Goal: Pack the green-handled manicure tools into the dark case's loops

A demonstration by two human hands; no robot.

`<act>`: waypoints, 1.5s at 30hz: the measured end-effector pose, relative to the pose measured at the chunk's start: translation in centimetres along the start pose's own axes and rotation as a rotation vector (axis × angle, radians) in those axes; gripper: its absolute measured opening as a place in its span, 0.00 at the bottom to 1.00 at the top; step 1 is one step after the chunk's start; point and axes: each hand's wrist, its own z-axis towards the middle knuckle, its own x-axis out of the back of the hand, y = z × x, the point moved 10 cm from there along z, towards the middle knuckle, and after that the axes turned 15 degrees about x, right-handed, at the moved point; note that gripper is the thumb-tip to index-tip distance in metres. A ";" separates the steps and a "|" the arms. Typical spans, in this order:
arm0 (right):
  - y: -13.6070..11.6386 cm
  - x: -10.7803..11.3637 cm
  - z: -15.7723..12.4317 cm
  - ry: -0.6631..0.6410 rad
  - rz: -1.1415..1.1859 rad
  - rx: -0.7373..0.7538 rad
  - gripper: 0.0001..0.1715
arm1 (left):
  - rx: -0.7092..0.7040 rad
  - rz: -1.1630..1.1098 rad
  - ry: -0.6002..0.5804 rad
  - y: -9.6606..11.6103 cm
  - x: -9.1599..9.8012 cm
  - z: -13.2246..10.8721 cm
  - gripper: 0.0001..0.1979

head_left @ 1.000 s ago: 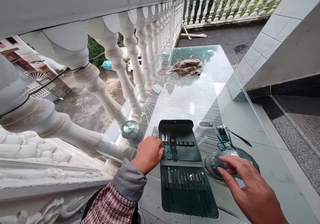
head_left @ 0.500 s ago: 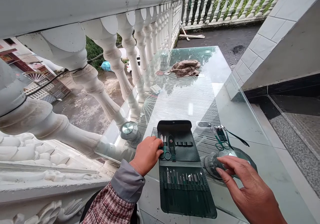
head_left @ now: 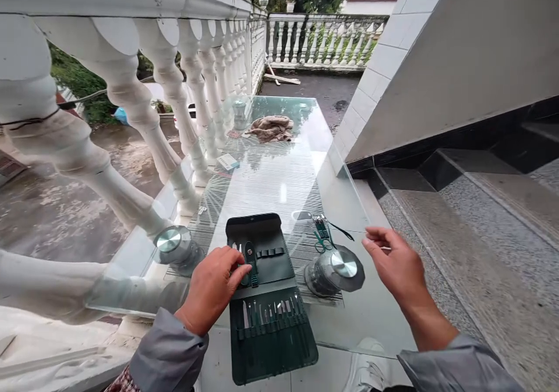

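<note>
A dark green manicure case (head_left: pixel 262 354) lies unfolded on the glass table. Slim metal tools (head_left: pixel 271 316) stand in a row of loops in its lower half. In its upper half, small scissors (head_left: pixel 245 280) sit beside a nail clipper (head_left: pixel 250 255) with a green textured lever. My left hand (head_left: pixel 216 284) is closed over the scissors, thumb and fingers at their handles, hiding most of them. Held in the air by the table's right edge, my right hand (head_left: pixel 395 267) has loosely bent fingers and nothing in it. Left of it lie nail clippers (head_left: pixel 321 227) and green-handled scissors (head_left: pixel 323 243).
Round metal-topped table supports (head_left: pixel 345 261) show under the glass table (head_left: pixel 358 316). A brown cloth (head_left: pixel 271 129) and a small packet (head_left: pixel 227 162) lie farther back. A white balustrade (head_left: pixel 144 118) runs along the left; stone steps (head_left: pixel 471 205) rise on the right.
The view has turned rightward, so the case appears farther left. My right hand has moved away from the table support, out to the right. My left hand now covers more of the scissors.
</note>
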 end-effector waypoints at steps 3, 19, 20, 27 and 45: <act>0.3 -2.2 0.9 -0.093 -0.066 0.071 0.17 | -0.028 -0.031 0.024 0.6 -0.1 0.1 0.06; 1.0 -5.9 1.7 -0.252 -0.472 0.217 0.12 | -0.026 -0.034 0.041 1.4 -0.6 0.6 0.06; 1.1 -5.8 1.6 -0.253 -0.469 0.215 0.12 | -0.031 -0.032 0.039 1.5 -0.7 0.6 0.06; 1.4 -4.7 1.8 -0.182 -0.366 0.191 0.11 | -0.070 -0.043 0.049 2.4 -0.9 0.6 0.08; -5.3 -7.3 -4.6 -0.470 -0.320 0.559 0.11 | -0.116 -0.013 0.089 2.6 -0.7 0.1 0.08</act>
